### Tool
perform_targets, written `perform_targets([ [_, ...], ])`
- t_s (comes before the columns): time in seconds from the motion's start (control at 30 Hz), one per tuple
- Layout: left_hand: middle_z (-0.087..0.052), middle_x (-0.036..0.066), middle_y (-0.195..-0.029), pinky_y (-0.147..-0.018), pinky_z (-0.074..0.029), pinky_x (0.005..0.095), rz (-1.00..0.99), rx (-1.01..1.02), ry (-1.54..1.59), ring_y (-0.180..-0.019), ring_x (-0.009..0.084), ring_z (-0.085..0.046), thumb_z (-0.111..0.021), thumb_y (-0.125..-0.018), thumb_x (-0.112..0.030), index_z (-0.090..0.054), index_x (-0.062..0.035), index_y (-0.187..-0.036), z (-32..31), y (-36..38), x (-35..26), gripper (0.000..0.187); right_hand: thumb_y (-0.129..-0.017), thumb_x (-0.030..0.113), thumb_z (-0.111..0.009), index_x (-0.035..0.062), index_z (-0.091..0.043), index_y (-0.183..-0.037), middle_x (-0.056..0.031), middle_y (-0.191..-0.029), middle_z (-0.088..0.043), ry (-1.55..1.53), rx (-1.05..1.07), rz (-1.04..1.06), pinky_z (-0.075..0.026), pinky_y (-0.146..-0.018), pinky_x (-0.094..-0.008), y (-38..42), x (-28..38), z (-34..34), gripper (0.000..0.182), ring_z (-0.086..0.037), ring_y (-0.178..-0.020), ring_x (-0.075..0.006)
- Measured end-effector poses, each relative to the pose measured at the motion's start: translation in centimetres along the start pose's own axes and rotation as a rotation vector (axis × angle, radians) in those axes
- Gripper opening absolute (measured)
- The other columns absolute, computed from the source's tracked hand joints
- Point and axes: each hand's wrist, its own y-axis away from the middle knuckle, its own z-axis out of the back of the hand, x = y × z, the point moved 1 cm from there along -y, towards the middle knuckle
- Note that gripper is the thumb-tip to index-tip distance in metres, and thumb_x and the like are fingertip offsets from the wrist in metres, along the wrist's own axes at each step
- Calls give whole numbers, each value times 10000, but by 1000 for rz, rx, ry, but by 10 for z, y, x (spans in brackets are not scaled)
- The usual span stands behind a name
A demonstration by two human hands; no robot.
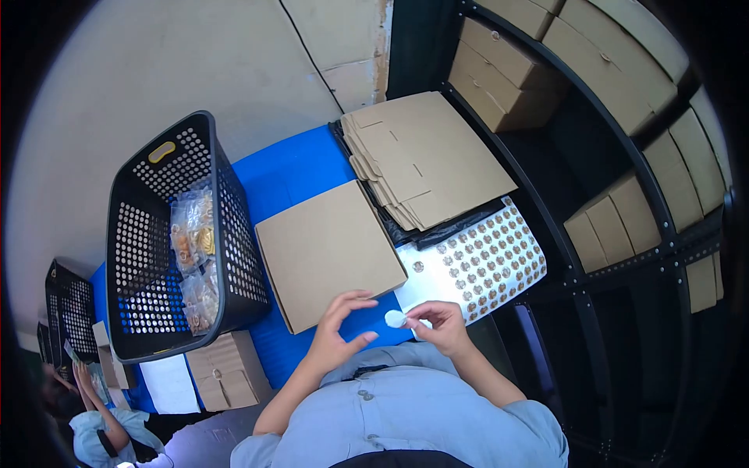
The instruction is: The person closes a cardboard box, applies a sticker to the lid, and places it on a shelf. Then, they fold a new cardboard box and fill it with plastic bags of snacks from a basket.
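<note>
Right fingers [429, 312] pinch a white disc [395, 318], left fingers [348, 301] spread apart

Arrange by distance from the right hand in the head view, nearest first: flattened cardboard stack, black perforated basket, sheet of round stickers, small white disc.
1. Small white disc, pinched in the right hand.
2. Sheet of round stickers, just beyond that hand.
3. Flattened cardboard stack, past the sheet, farther forward.
4. Black perforated basket, well over on the left.
</note>
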Motion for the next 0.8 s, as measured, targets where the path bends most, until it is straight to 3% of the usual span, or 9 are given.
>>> perform_targets([
  [0.03,-574,157,-1199,-1003,-389,435,-3,-11,-5,-1170,295,-524,-657,-838,-139,-634,-38,-1076,0,0,1,259,-823,-23,-667,-46,-663,-991,-99,-904,-679,2,62,-1,-524,-780,-266,0,3,-5,169,-650,-839,-140],
  [0.1,-666,113,-998,-985,-408,417,55,111,178,-1023,247,-612,-713,-801,-109,-672,-40,-915,-3,-2,7,140,-821,-27,-663,-46,-663,-992,-100,-915,-679,7,105,6,-520,-792,-269,-1,4,-7,173,-648,-855,-142],
  [0.2,-688,74,-850,-993,-402,420,100,64,175,-909,202,-640,-727,-790,-68,-671,-36,-812,-3,-2,6,68,-817,-31,-660,-45,-663,-998,-100,-930,-679,4,138,2,-511,-818,-276,-1,5,-8,181,-640,-869,-142],
  [0.4,-689,71,-857,-997,-395,427,131,14,151,-867,177,-633,-714,-810,-73,-667,-39,-814,-2,2,4,58,-851,11,-656,-32,-663,-986,-105,-991,-658,-30,102,-45,-495,-847,-283,-5,15,-19,142,-618,-927,-144],
  [0.47,-689,71,-855,-996,-395,426,132,24,150,-864,179,-633,-713,-809,-72,-668,-40,-814,-1,3,4,56,-872,29,-645,-29,-663,-970,-109,-994,-644,101,142,14,-484,-846,-280,-5,10,-19,116,-609,-944,-153],
  [0.8,-684,74,-845,-981,-401,400,99,47,135,-849,182,-620,-701,-815,-53,-656,-28,-815,-2,6,4,51,-896,41,-619,-34,-651,-951,-106,-969,-640,126,187,17,-477,-811,-276,-3,5,-13,98,-601,-892,-153],
])
